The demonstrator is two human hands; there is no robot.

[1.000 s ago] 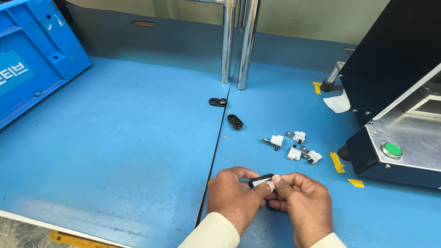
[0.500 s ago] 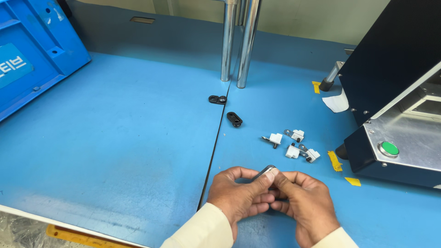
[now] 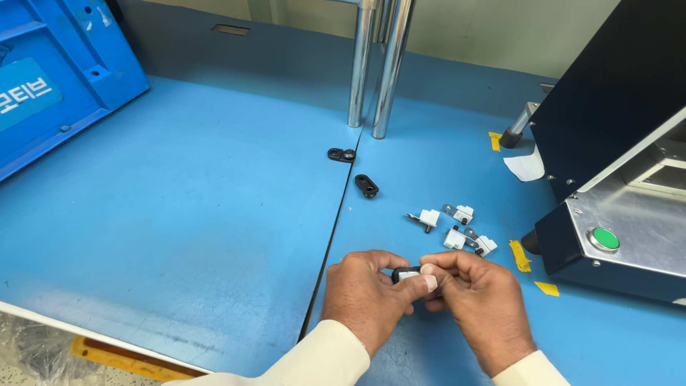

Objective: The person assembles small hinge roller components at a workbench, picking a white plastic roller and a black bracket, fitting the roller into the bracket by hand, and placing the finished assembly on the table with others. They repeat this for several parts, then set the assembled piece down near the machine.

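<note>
My left hand point(image 3: 368, 297) and my right hand point(image 3: 479, 307) meet low in the view over the blue table point(image 3: 179, 214). Between their fingertips they pinch a small black and white plastic part point(image 3: 406, 274); most of it is hidden by my fingers. Just beyond my hands lie several small white clips with metal tabs point(image 3: 457, 227). Farther back rest two black oval pieces, one point(image 3: 366, 186) near the table seam and one point(image 3: 341, 154) by the poles.
A black and metal machine point(image 3: 622, 164) with a green button point(image 3: 604, 239) stands at the right. Two chrome poles point(image 3: 377, 64) rise at the back centre. A blue plastic crate point(image 3: 50, 78) sits at the far left. Yellow tape marks point(image 3: 519, 256) lie by the machine.
My hands have stayed in place while the fingers shifted on the small part. It stuck up between the fingertips half a second ago and now sits lower, mostly covered.
</note>
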